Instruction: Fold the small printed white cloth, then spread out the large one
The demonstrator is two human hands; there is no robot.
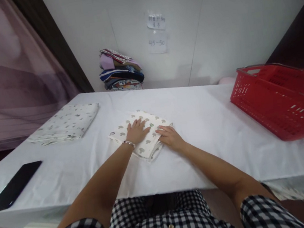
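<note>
A small folded white cloth (153, 121) with a grey mushroom print lies in the middle of the white table (203, 159). My left hand (136, 130) rests flat on top of it, fingers spread, with a bracelet at the wrist. My right hand (170, 137) lies palm down on the cloth's right edge, fingers pointing left, touching the fabric. Neither hand grips anything.
A larger folded printed cloth (65, 123) lies at the table's far left. A black flat object (13, 187) sits at the near left edge. A red plastic basket (282, 99) stands on the right. A stack of folded clothes (120, 71) leans at the back wall.
</note>
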